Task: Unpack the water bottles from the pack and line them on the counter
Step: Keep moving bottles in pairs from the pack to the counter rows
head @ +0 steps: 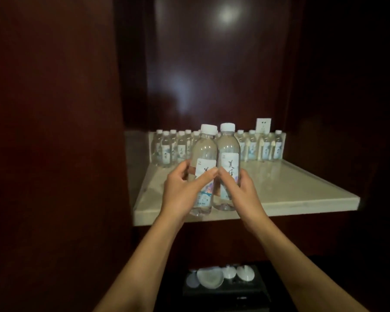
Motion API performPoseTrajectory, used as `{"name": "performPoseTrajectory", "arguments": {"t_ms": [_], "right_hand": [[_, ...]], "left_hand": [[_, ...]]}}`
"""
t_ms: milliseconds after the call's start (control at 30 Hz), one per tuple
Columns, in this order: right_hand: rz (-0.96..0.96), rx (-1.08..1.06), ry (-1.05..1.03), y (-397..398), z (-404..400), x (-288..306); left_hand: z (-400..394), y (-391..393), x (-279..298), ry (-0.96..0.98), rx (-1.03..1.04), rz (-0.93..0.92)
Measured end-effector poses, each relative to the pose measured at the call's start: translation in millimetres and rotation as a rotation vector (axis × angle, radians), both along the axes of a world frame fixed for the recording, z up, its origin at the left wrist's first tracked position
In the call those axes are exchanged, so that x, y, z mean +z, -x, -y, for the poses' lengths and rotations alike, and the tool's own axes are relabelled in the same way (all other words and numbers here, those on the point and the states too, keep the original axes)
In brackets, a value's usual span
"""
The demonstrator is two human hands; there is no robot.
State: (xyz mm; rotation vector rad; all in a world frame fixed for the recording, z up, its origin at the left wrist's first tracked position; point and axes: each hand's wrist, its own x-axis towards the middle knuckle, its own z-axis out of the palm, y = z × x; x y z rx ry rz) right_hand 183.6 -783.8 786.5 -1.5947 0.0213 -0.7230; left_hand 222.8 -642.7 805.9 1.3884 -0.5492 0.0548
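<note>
Two clear water bottles with white caps and white labels are held upright side by side above the front of the pale stone counter (291, 190). My left hand (182, 190) grips the left bottle (204, 152) around its lower half. My right hand (241, 190) grips the right bottle (229, 147) the same way. The two bottles touch each other. Behind them, several identical bottles (171, 147) stand in a row along the counter's back wall, with more of them (260, 146) on the right side.
Dark red wood panels enclose the counter niche on the left, right and back. A white wall socket (263, 125) sits above the back row at the right. Below the counter, a dark box (225, 289) carries pale round objects on top.
</note>
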Motion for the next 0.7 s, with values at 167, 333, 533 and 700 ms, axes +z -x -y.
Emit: {"name": "performPoseTrajectory", "arguments": {"t_ms": [167,333,533,700], "right_hand": [[-0.02,0.015,-0.035,-20,93,-11],[-0.059,0.034,-0.05,-46,162,-30],[-0.081,-0.027,-0.067,-98,210,-55],[-0.15,0.053,-0.126,-145,241,-63]], "left_hand": [[92,-25,-12,-0.019,-0.047,-0.042],[157,-54,-24,-0.045,-0.061,-0.092],[204,-102,-43,-0.08,-0.02,-0.104],[232,-155,-58,-0.09,0.027,-0.101]]}}
